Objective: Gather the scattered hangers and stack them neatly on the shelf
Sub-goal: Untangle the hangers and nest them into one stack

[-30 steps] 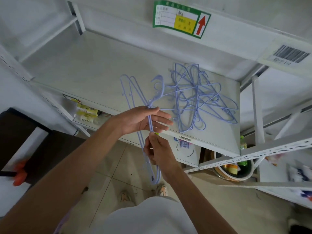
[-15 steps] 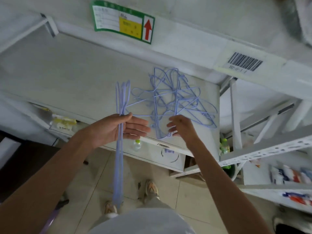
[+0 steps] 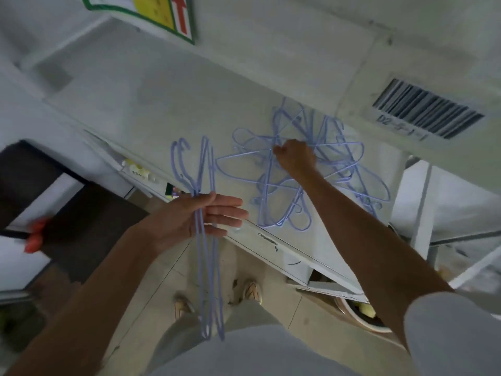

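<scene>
A tangled pile of light-blue wire hangers (image 3: 344, 169) lies on the white shelf (image 3: 162, 115). My left hand (image 3: 195, 215) grips a small bunch of gathered hangers (image 3: 204, 267) near their necks; their hooks point up over the shelf edge and their bodies hang down toward the floor. My right hand (image 3: 294, 158) reaches into the middle of the pile, fingers pinched around one of its wires. The frame is blurred by motion.
The shelf above carries a green and yellow label with a red arrow (image 3: 162, 14) and a barcode sticker (image 3: 425, 112). Lower shelves hold small items. A dark box (image 3: 89, 221) sits at left; a bowl (image 3: 360, 313) stands on the floor at right.
My right hand has moved from the pile's near edge up into its middle and closed on a wire. My left hand keeps holding the gathered bunch. The camera has shifted right.
</scene>
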The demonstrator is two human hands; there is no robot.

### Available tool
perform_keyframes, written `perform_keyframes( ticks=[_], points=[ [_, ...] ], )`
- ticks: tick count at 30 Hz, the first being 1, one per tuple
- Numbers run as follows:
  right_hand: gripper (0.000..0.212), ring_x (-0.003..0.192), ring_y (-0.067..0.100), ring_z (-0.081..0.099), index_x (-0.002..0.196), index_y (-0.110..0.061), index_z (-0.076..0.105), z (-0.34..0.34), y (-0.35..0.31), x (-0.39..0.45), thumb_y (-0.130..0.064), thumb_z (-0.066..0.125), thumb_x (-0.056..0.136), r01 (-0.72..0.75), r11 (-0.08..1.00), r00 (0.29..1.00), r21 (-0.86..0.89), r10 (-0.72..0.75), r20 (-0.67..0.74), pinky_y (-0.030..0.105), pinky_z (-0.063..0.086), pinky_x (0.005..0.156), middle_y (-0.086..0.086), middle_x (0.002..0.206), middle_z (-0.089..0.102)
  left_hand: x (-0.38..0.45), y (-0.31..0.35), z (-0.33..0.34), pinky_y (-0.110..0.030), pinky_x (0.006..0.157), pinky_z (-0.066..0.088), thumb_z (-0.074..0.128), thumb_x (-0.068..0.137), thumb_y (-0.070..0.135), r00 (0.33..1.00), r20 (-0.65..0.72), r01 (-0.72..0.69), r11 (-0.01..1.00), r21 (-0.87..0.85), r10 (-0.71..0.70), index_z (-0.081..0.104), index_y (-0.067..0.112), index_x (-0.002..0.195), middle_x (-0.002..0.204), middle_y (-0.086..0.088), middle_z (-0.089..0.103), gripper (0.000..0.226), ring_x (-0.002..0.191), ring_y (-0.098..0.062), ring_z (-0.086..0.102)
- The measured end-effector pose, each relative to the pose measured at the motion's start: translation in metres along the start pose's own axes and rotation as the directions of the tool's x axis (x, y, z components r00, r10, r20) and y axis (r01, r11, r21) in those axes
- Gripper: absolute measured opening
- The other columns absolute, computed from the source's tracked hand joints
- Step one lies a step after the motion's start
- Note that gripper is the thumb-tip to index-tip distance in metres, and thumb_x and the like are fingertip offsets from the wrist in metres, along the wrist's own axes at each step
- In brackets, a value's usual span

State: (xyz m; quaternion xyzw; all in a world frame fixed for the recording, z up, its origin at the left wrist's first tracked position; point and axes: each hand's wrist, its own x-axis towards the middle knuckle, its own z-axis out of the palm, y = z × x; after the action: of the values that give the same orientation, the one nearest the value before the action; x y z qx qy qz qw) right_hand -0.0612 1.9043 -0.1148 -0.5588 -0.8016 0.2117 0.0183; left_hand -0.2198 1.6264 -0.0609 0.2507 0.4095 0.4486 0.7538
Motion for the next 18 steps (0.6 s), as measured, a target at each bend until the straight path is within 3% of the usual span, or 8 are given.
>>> perform_keyframes(
  ticks=[3, 7, 10, 14, 18],
  points=[
    [0.06, 0.117, 0.04, 0.065, 0.124, -0.005, 0.067, 0.006, -0.023, 0.005, -0.057, 0.057, 0.095, -0.039, 0.998, 0.997, 0.042, 0.036, 0.065, 0.042, 0.051, 0.089, 0.021, 0.125, 0.068, -0.005, -0.002, 0.011, -0.035, 0.094, 0.059, 0.035, 0.108, 0.038, 0.998, -0.036, -0.05, 0.999, -0.015, 0.049, 0.064, 0.011, 0.141, 0.145, -0.02, 0.061, 0.051, 0.132, -0.034, 0.061],
    [0.048, 0.119, 0.038, 0.064, 0.128, -0.005, 0.064, 0.005, -0.033, -0.006, -0.039, 0.062, 0.095, -0.048, 0.999, 0.996, 0.021, 0.046, 0.082, 0.04, 0.051, 0.093, 0.02, 0.129, 0.065, -0.019, -0.003, 0.02, -0.037, 0.093, 0.061, 0.053, 0.102, 0.045, 0.992, -0.085, -0.101, 0.994, -0.051, 0.097, 0.066, 0.011, 0.138, 0.142, -0.021, 0.063, 0.052, 0.128, -0.034, 0.064],
    [0.043, 0.117, 0.039, 0.065, 0.125, -0.003, 0.064, -0.008, -0.031, -0.021, -0.036, 0.059, 0.098, -0.006, 0.998, 0.999, -0.06, 0.008, 0.039, 0.039, 0.052, 0.091, 0.02, 0.126, 0.066, -0.031, 0.0, 0.02, -0.037, 0.089, 0.062, 0.066, 0.093, 0.052, 0.987, -0.08, -0.14, 0.989, -0.042, 0.136, 0.067, 0.01, 0.138, 0.141, -0.022, 0.063, 0.062, 0.126, -0.034, 0.066],
    [0.034, 0.112, 0.041, 0.067, 0.117, -0.003, 0.069, -0.032, -0.031, -0.046, -0.029, 0.055, 0.1, -0.002, 0.992, 0.99, -0.129, -0.016, -0.139, 0.042, 0.054, 0.088, 0.022, 0.118, 0.069, -0.05, 0.016, 0.011, -0.037, 0.09, 0.062, 0.061, 0.097, 0.051, 0.977, -0.091, -0.191, 0.98, 0.045, 0.195, 0.065, 0.009, 0.139, 0.142, -0.021, 0.063, 0.06, 0.127, -0.034, 0.065],
    [0.028, 0.098, 0.043, 0.07, 0.105, -0.004, 0.072, -0.068, -0.035, -0.07, -0.023, 0.054, 0.095, -0.005, 0.996, 0.928, -0.094, -0.03, -0.372, 0.042, 0.054, 0.078, 0.024, 0.102, 0.07, -0.074, 0.029, -0.004, -0.038, 0.095, 0.06, 0.055, 0.102, 0.045, 0.978, -0.057, -0.196, 0.974, 0.112, 0.203, 0.066, 0.008, 0.139, 0.143, -0.022, 0.062, 0.053, 0.128, -0.035, 0.064]
  ],
)
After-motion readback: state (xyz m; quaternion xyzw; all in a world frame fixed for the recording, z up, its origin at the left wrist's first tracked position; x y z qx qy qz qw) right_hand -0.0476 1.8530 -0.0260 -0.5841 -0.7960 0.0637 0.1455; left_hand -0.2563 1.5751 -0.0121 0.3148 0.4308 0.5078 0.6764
